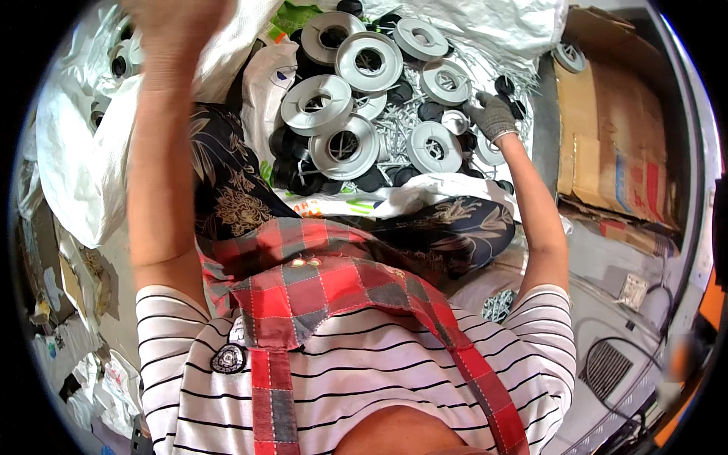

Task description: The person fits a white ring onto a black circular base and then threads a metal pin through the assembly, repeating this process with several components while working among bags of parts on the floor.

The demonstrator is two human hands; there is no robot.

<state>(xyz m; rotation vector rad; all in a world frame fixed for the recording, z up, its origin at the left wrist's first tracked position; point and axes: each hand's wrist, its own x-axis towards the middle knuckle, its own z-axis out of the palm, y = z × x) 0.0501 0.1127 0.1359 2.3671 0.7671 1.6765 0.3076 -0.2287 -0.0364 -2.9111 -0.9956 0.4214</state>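
Observation:
Loose white plastic rings (369, 62), wide with a round hole in the middle, lie heaped on white sacking in front of me. Among them are black round caps (299, 176) and many thin pale sticks (394, 125). My right hand (494, 119), in a grey glove, reaches into the right side of the heap, next to a small white cup-shaped piece (454, 121); its thumb and fingers look apart, with nothing visible between them. My left hand (178, 26) is raised at the upper left, beside a white sack (83, 167). It is smeared by motion, and its fingers are cut off by the frame.
A worn cardboard box (607, 136) stands at the right, with another pale ring (569, 57) at its upper left corner. A dark cable (607, 341) runs over the grey surface at lower right. Scraps of plastic and card (83, 356) lie at the left.

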